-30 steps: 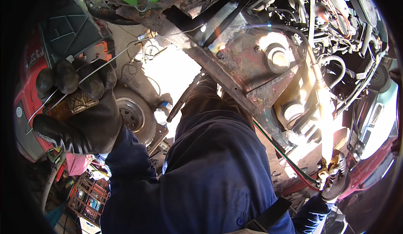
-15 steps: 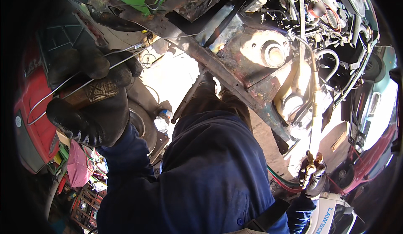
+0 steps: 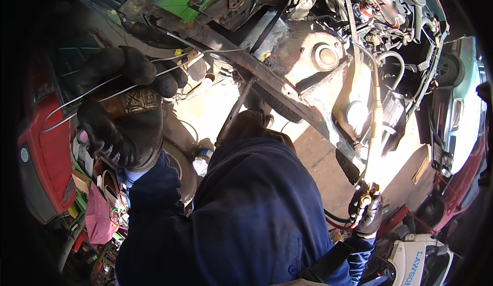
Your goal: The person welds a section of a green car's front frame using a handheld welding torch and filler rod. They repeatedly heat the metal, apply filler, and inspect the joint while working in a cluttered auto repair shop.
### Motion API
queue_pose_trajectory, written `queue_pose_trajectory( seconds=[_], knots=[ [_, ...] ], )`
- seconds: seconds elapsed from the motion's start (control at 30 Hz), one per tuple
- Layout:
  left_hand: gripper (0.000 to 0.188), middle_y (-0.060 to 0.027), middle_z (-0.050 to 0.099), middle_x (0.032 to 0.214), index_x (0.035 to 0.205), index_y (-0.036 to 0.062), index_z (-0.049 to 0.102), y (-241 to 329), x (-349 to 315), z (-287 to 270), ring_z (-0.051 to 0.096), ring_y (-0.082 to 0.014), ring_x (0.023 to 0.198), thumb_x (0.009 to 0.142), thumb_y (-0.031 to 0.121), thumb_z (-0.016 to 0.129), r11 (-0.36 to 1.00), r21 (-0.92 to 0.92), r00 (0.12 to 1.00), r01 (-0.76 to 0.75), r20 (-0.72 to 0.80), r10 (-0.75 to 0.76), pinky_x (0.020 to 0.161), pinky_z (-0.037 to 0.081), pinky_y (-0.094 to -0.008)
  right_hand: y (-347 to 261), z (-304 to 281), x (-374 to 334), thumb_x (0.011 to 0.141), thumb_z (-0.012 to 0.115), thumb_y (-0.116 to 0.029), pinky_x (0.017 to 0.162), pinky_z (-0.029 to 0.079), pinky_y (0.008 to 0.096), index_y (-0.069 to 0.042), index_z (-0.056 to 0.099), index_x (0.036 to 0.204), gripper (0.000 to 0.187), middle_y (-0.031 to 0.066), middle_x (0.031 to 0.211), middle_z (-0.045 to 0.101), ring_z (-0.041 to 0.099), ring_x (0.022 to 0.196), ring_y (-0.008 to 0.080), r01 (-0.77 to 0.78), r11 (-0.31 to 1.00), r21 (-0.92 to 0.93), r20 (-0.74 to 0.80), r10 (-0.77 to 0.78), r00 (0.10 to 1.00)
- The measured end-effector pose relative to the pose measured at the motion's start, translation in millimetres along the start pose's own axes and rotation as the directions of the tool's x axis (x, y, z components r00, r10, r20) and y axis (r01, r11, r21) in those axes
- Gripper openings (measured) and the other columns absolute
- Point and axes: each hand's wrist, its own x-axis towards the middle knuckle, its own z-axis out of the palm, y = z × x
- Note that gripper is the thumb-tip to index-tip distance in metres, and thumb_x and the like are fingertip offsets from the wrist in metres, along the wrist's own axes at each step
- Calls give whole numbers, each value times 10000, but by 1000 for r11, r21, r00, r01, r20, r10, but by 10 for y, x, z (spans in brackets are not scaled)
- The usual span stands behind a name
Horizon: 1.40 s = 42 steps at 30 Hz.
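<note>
My left hand [image 3: 126, 137], in a black work glove, is raised at the left with its fingers curled. A thin metal filler rod [image 3: 67, 105], bent back in a U, passes between the fingers toward a rusty frame rail [image 3: 226, 50]. Across the same palm lies a worn brown handle [image 3: 137, 101]; what it belongs to is hidden. At the lower right, my gloved right hand [image 3: 374, 218] is closed around the brass valve end of a long gas torch [image 3: 377, 101]. The torch points up toward the engine bay; its tip is hard to make out.
Red and green hoses [image 3: 334, 218] run beside my right hand. Ahead is a stripped car front with a rusty strut tower [image 3: 303, 55] and loose wiring [image 3: 354, 8]. A wheel [image 3: 177, 165] lies below my left hand. A red car part [image 3: 46, 157] stands left.
My left hand has moved right and slightly upward with the rod and handle. My right hand and the torch have shifted slightly left. The whole view has shifted a little.
</note>
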Motion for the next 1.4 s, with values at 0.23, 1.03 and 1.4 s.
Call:
queue_pose_trajectory(
  seconds=[0.23,1.03,1.4],
  knots=[
    [616,-207,628,1308,1479,-22,545,157,-269,583,621,-315,1230,1063,415,672,991,136,990,1,-138,18,1024,552,-553,471,-125,-167,993,764,-523,486,415,222,-37,591,1304,602,2,848,595,529,590,69,148,986,-80,39,-145,989],
    [468,-183,634,1417,1457,-2,561,608,-308,-209,641,-302,1288,1079,256,660,710,701,956,-62,-163,245,1118,534,-456,706,675,725,1073,724,-324,588,421,203,-72,685,1279,329,-41,870,669,556,683,33,478,789,-386,-210,-580,787],
    [479,-176,647,1389,1434,8,574,725,-241,-1237,639,-329,1288,1032,224,719,748,660,990,64,-135,34,1113,521,-460,390,1027,1566,1093,673,-246,973,582,354,-46,595,1492,453,175,1264,738,735,1105,220,337,351,-874,-88,-795,600]
  ],
)
